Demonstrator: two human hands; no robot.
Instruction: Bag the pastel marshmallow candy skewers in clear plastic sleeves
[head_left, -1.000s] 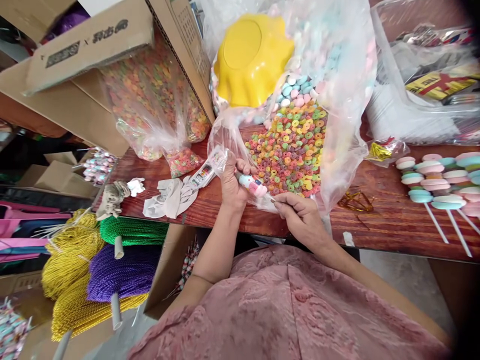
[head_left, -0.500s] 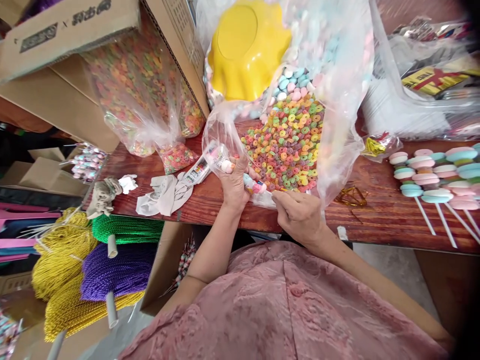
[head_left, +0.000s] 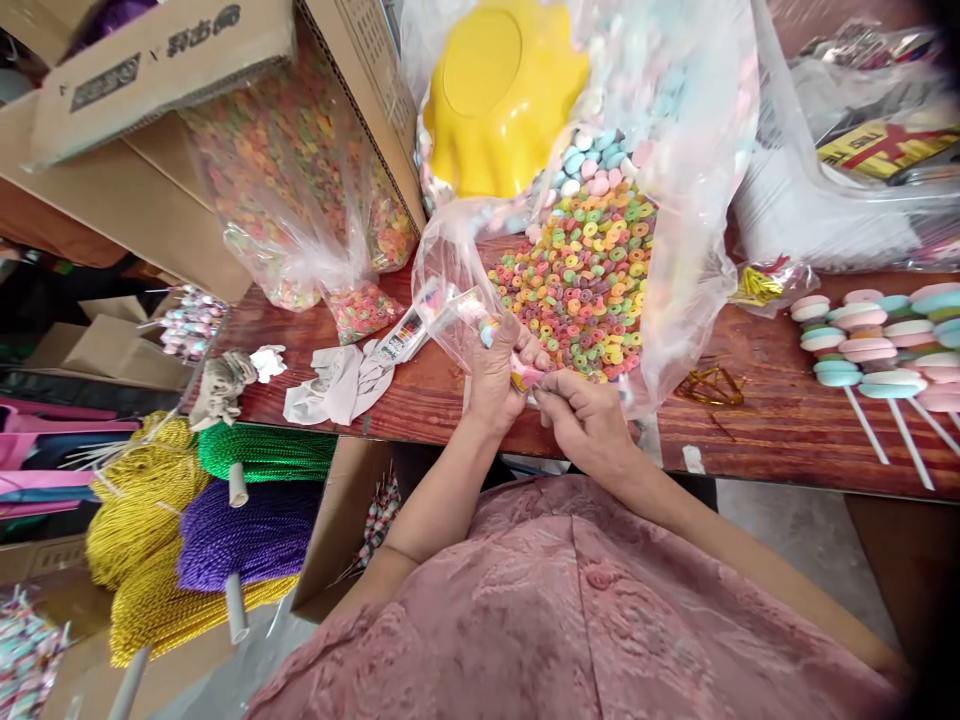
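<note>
My left hand [head_left: 496, 378] is wrapped around a candy skewer [head_left: 528, 376]. A pale blue marshmallow piece shows above its thumb and a pink piece at its lower right; the fingers cover the rest. My right hand [head_left: 589, 412] is pinched at the skewer's right end, its fingertips touching or almost touching my left fingers. What lies inside that pinch is mostly hidden. Just behind both hands, a pile of ring gummies [head_left: 581, 280] in many colours spreads over a clear plastic bag [head_left: 686, 260]. Blue, pink and white marshmallows [head_left: 596, 165] lie behind the gummies.
An upturned yellow bowl [head_left: 502, 95] stands at the back. Finished skewers [head_left: 866, 350] lie on the wooden table [head_left: 757, 430] at right, near gold twist ties [head_left: 709, 388]. Leftward are a white glove [head_left: 337, 385], bagged gummies [head_left: 289, 180], a cardboard box [head_left: 360, 100] and cord bundles [head_left: 247, 535].
My hands have come closer together, and my left fingers now cover more of the skewer. The whole view has shifted slightly, with the surroundings sitting a little further right.
</note>
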